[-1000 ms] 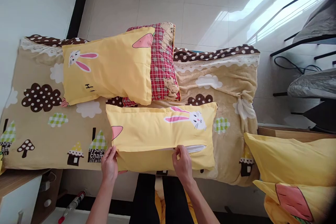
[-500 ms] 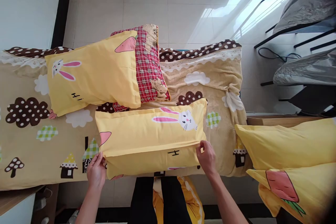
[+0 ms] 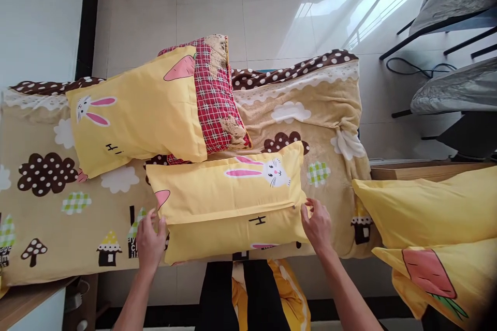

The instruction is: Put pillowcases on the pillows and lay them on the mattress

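Note:
A yellow pillow (image 3: 209,191) printed with a white rabbit lies folded over on itself, its upper flap ending in a straight seam above the black letter H. At its left end, my left hand (image 3: 150,238) is open, fingers apart at the pillow's corner. My right hand (image 3: 317,222) is by the right end, with loosely bent fingers spread apart and nothing visibly held. Whether the fingertips of either hand touch the fabric, I cannot tell. Under the pillow spreads a beige blanket (image 3: 264,124) with clouds, houses and mushrooms.
Another yellow rabbit pillow (image 3: 143,114) rests on a red plaid pillow (image 3: 213,98) at the blanket's far side. More yellow pillows (image 3: 435,212) are stacked at right, by a wooden edge (image 3: 419,169). Dark-framed chairs (image 3: 450,77) stand on the tiled floor at far right.
Both hands have let go of the folded pillow's seam ends and their fingers have spread. The pillow stays folded; the whole view has shifted slightly.

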`<state>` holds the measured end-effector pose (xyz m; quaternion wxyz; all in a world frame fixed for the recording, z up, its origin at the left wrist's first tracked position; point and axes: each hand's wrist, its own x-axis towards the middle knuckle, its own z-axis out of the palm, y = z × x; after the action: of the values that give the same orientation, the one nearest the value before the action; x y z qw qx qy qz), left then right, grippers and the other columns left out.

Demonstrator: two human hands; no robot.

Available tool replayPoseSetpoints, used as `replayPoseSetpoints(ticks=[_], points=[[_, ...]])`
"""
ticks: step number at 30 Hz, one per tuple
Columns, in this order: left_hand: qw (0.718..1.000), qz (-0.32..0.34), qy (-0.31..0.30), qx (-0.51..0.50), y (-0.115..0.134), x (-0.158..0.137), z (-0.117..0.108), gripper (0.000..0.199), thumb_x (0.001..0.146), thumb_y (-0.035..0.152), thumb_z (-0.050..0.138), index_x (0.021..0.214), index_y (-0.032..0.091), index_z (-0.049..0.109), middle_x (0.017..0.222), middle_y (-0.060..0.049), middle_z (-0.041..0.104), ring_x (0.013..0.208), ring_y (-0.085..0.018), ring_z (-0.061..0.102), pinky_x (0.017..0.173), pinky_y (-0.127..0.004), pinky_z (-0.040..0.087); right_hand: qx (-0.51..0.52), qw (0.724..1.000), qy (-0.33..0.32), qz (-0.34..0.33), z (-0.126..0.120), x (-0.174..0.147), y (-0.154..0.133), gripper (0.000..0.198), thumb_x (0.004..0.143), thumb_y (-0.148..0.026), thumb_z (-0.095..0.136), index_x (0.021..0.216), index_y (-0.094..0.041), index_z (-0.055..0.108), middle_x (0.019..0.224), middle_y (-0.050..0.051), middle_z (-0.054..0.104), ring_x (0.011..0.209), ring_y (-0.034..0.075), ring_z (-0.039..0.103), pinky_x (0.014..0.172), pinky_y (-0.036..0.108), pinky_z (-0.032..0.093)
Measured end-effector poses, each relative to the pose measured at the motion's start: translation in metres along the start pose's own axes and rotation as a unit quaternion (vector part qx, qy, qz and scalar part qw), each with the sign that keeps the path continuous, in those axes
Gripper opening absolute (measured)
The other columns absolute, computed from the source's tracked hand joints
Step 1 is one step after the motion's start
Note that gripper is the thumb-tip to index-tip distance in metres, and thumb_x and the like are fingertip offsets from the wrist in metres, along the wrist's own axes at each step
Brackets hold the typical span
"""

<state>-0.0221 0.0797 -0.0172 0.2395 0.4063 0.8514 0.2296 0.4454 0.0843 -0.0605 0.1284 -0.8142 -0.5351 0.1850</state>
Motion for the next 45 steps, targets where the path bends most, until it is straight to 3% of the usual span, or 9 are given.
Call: replayPoseSetpoints(ticks=[6,9,14,21,25,31,35,39,45], points=[[0.962,0.202,-0.135,0.124,0.03,-0.032,0.073,0.055,0.096,0.041,0.038,0.148,0.022,0.035,0.156,-0.014,0.033,0.145,-0.027,0.029,0.117,-0.049,0.021,0.001,0.991,-0.098,0.092,0.051,-0.006,-0.02,0.071,0.09,-0.058,0.026,0.144,-0.014,0.039,0.144,0.019,0.047,0.132,0.033,0.042,0.105,0.056,0.03],[0.964,0.118,-0.139,0.191,-0.001,-0.034,0.083,0.055,0.097,0.044,0.035,0.148,0.022,0.038,0.158,-0.014,0.028,0.147,-0.03,0.024,0.117,-0.056,0.016,-0.015,0.981,-0.112,0.155,0.065,-0.006,-0.003,0.068,0.09,-0.056,0.026,0.146,-0.018,0.038,0.149,0.016,0.042,0.136,0.032,0.037,0.107,0.06,0.024],[0.959,-0.129,-0.088,0.235,-0.063,-0.007,0.041,0.065,0.095,0.046,0.034,0.148,0.008,0.035,0.153,-0.027,0.032,0.142,-0.041,0.031,0.109,-0.065,0.027,-0.018,0.971,-0.074,0.226,0.048,0.0,0.038,0.075,0.087,-0.06,0.027,0.14,-0.01,0.045,0.142,0.027,0.047,0.128,0.043,0.043,0.1,0.07,0.023],[0.985,0.048,0.003,0.166,-0.033,-0.011,0.05,0.067,0.098,0.045,0.028,0.153,0.008,0.021,0.156,-0.022,0.03,0.146,-0.028,0.028,0.117,-0.047,0.026,0.054,0.99,-0.015,0.13,0.066,-0.022,-0.021,0.07,0.091,-0.055,0.022,0.142,-0.01,0.043,0.143,0.02,0.049,0.132,0.032,0.044,0.107,0.052,0.028],[0.958,0.199,-0.105,0.178,-0.01,-0.031,0.087,0.055,0.099,0.04,0.029,0.15,0.019,0.034,0.157,-0.014,0.032,0.147,-0.024,0.026,0.12,-0.048,0.017,-0.002,0.989,-0.057,0.136,0.082,-0.019,-0.039,0.067,0.092,-0.047,0.022,0.146,-0.011,0.037,0.151,0.018,0.04,0.14,0.028,0.035,0.108,0.052,0.026],[0.969,0.037,-0.053,0.237,-0.018,-0.012,0.09,0.058,0.099,0.043,0.029,0.148,0.012,0.036,0.154,-0.021,0.034,0.143,-0.033,0.031,0.112,-0.058,0.028,-0.048,0.979,-0.038,0.193,0.056,0.023,-0.023,0.061,0.094,-0.041,0.022,0.141,-0.009,0.043,0.151,0.024,0.037,0.138,0.034,0.036,0.104,0.062,0.027],[0.958,0.191,-0.053,0.208,0.024,-0.016,0.106,0.054,0.1,0.035,0.029,0.151,0.017,0.032,0.154,-0.015,0.037,0.145,-0.025,0.03,0.118,-0.05,0.02,0.012,0.999,-0.001,-0.042,0.067,0.0,-0.088,0.053,0.098,-0.032,0.028,0.148,-0.016,0.035,0.154,0.016,0.037,0.143,0.026,0.033,0.11,0.05,0.026],[0.902,0.344,-0.158,0.208,0.052,-0.031,0.143,0.051,0.1,0.027,0.031,0.15,0.021,0.034,0.154,-0.01,0.039,0.144,-0.021,0.032,0.12,-0.043,0.014,0.028,0.94,-0.105,-0.324,0.106,-0.028,-0.149,0.055,0.098,-0.019,0.032,0.153,-0.022,0.025,0.15,0.007,0.045,0.142,0.017,0.034,0.114,0.037,0.022],[0.918,0.259,-0.14,0.264,-0.004,0.012,0.132,0.053,0.098,0.036,0.032,0.147,0.019,0.039,0.156,-0.014,0.033,0.144,-0.028,0.032,0.118,-0.052,0.014,-0.073,0.951,-0.105,-0.281,0.11,0.022,-0.101,0.058,0.099,-0.031,0.038,0.154,-0.024,0.02,0.154,0.007,0.036,0.144,0.02,0.031,0.118,0.042,0.014]])
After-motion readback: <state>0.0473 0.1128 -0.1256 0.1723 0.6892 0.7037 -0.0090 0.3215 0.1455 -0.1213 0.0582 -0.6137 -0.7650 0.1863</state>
